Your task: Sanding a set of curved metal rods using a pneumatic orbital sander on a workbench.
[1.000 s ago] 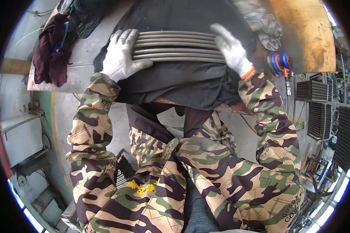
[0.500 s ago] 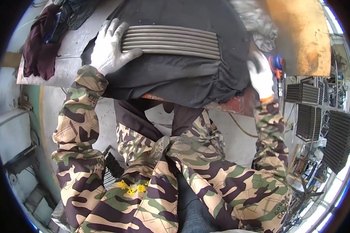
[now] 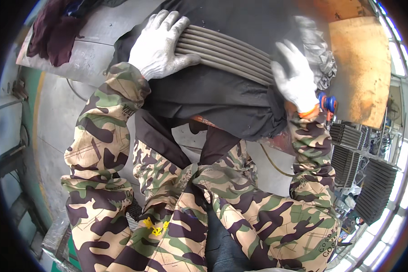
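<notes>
Several grey metal rods [image 3: 226, 52] lie side by side in a flat row on a black cloth [image 3: 204, 102] spread over the table. My left hand [image 3: 161, 45], in a white glove, rests at the rods' left end with fingers spread and thumb along the near side. At their right end is my right hand [image 3: 297, 77], gloved too, with an orange cuff. Its fingers are stretched out and slightly blurred, next to the rod ends; whether they touch is hard to tell. Close beside my right wrist is a blue and orange power tool [image 3: 327, 103], partly hidden.
Dark maroon cloth [image 3: 54, 36] lies at the table's far left. Silvery crumpled plastic [image 3: 317, 54] and a stained wooden board [image 3: 360, 68] are at the right. Racks of dark bars [image 3: 374, 190] stand beyond the table's right edge. A yellowish hose [image 3: 273, 162] hangs below the table.
My right hand has moved from beside the power tool to the rods' right end. My left hand stays at their left end. The whole view has shifted and tilted.
</notes>
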Action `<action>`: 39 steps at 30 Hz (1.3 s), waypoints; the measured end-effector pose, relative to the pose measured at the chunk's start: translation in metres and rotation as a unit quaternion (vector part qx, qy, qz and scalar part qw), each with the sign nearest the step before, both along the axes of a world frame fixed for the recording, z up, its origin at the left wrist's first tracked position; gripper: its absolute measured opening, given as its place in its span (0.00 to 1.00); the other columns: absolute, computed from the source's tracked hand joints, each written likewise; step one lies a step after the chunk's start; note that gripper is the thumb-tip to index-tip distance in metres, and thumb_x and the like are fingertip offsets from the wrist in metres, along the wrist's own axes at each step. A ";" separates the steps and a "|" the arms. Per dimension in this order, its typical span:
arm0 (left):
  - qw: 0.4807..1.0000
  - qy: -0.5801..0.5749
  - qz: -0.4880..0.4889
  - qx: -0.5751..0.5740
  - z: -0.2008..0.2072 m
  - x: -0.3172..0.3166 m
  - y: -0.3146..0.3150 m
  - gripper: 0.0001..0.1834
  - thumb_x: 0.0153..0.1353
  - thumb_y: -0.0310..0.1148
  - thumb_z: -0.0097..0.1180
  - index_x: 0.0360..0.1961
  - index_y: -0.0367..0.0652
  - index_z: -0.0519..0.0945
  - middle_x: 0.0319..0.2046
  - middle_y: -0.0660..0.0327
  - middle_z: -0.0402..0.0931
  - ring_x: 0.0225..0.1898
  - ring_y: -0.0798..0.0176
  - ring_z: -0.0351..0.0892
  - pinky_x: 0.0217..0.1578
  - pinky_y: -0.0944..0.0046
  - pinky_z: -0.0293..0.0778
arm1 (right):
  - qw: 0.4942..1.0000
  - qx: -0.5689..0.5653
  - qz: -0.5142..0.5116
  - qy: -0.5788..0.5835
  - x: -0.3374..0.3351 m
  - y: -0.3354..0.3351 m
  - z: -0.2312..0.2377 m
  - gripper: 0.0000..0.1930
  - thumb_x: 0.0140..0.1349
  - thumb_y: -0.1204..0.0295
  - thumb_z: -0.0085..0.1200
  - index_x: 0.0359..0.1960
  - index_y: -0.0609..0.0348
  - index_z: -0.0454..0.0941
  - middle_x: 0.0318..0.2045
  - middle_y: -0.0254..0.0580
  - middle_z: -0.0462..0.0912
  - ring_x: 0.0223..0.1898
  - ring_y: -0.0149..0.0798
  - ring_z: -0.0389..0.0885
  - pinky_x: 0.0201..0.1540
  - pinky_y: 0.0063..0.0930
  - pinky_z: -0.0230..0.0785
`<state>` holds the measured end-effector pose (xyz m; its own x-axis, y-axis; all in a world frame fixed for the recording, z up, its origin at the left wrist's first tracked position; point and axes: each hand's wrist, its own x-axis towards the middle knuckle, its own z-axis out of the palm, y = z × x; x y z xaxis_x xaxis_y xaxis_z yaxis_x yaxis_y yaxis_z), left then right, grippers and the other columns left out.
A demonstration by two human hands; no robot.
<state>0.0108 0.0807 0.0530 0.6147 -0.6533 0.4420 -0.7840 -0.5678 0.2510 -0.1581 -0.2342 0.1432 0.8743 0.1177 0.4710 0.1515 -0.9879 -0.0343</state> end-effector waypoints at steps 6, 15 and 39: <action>1.000 0.001 -0.009 -0.015 0.008 -0.006 -0.013 0.49 0.53 0.59 0.72 0.69 0.40 0.73 0.70 0.41 0.68 0.74 0.34 0.62 0.74 0.42 0.61 | 0.995 -0.043 -0.088 0.025 -0.081 -0.081 0.047 0.19 0.64 0.78 0.61 0.57 0.64 0.83 0.56 0.56 0.84 0.58 0.55 0.84 0.63 0.41 0.76; 0.999 -0.029 -0.001 0.026 -0.002 0.007 -0.023 0.47 0.54 0.58 0.71 0.67 0.38 0.74 0.68 0.43 0.71 0.72 0.34 0.65 0.73 0.43 0.63 | 0.996 0.072 0.037 0.024 0.005 0.042 -0.047 0.27 0.58 0.57 0.67 0.58 0.54 0.81 0.62 0.57 0.79 0.61 0.62 0.77 0.63 0.52 0.73; 0.998 0.011 -0.066 -0.012 -0.007 0.017 -0.005 0.36 0.69 0.47 0.56 0.74 0.42 0.68 0.72 0.40 0.66 0.75 0.31 0.58 0.74 0.41 0.58 | 0.986 -0.083 0.037 0.138 0.005 0.020 -0.047 0.37 0.60 0.60 0.64 0.68 0.66 0.67 0.67 0.62 0.71 0.70 0.64 0.68 0.72 0.53 0.63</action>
<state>0.0279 0.0761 0.0459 0.5341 -0.7182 0.4460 -0.8454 -0.4543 0.2808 -0.1533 -0.2144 0.0959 0.9528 0.2410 0.1846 0.2305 -0.9701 0.0767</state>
